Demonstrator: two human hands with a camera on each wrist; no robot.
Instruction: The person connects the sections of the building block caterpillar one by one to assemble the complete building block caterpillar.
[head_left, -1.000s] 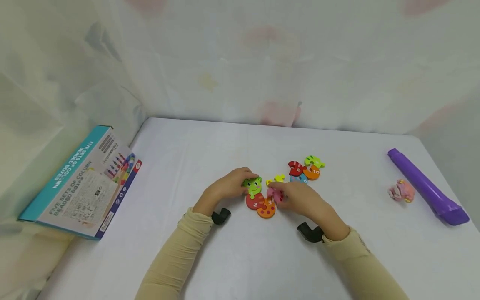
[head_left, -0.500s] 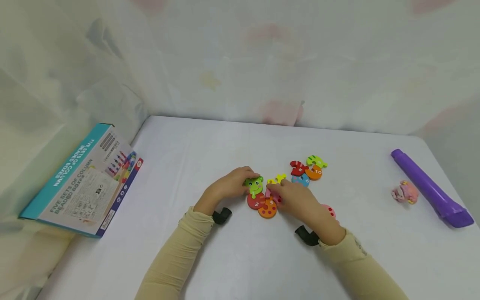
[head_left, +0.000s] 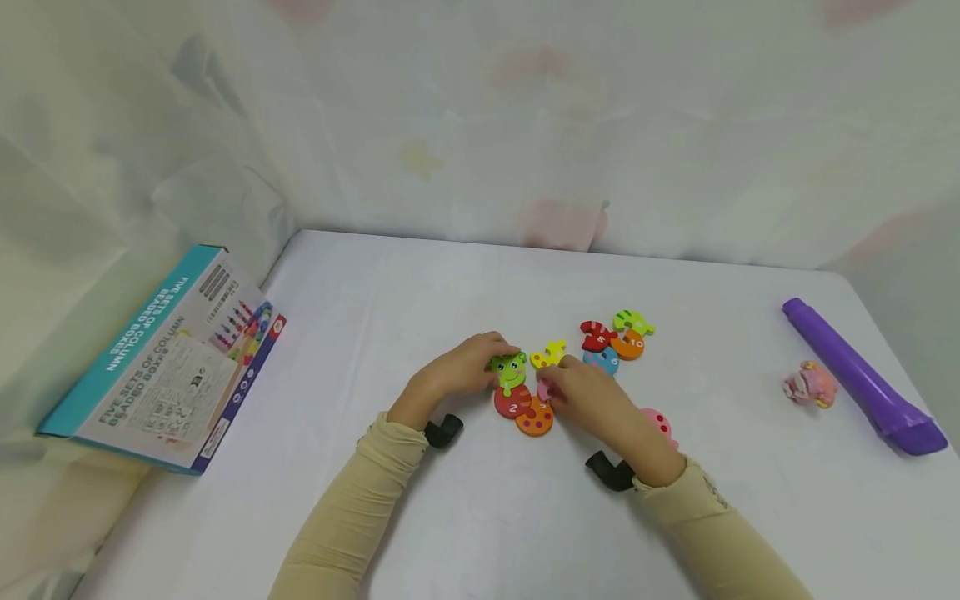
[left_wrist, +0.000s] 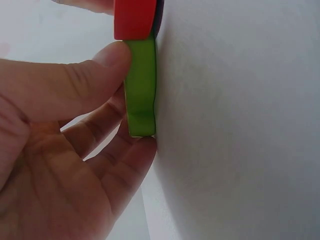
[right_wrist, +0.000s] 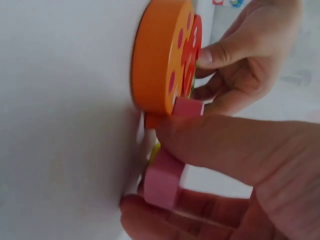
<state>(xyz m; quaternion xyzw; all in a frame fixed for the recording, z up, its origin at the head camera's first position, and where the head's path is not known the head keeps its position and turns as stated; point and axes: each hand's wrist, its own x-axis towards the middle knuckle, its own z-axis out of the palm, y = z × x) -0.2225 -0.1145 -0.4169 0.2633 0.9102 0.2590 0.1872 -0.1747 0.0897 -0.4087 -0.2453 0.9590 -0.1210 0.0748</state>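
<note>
In the head view my left hand [head_left: 465,367] holds the edge of a green smiling-face puzzle piece [head_left: 512,373]. The left wrist view shows its thumb and fingers around the green edge. A red piece [head_left: 512,402] marked 2 joins the face from below, and an orange dotted piece [head_left: 535,421] joins the red one. My right hand [head_left: 594,398] pinches a pink piece [right_wrist: 162,182] against the orange piece's upper right side; most of the pink one is hidden by the fingers. Just beyond the right fingertips lies a yellow piece [head_left: 547,357].
Red [head_left: 597,336], blue [head_left: 602,361], orange [head_left: 628,344] and green [head_left: 632,322] pieces cluster behind my right hand. A pink dotted piece [head_left: 657,422] lies beside the right wrist. Farther right are a small pink figure [head_left: 810,385] and a purple tube [head_left: 862,375]; a box [head_left: 165,367] stands left.
My right hand has shifted slightly left with the pink piece. The yellow piece has moved a little left, and the pink dotted piece now shows beside the right wrist. My left hand stays in place.
</note>
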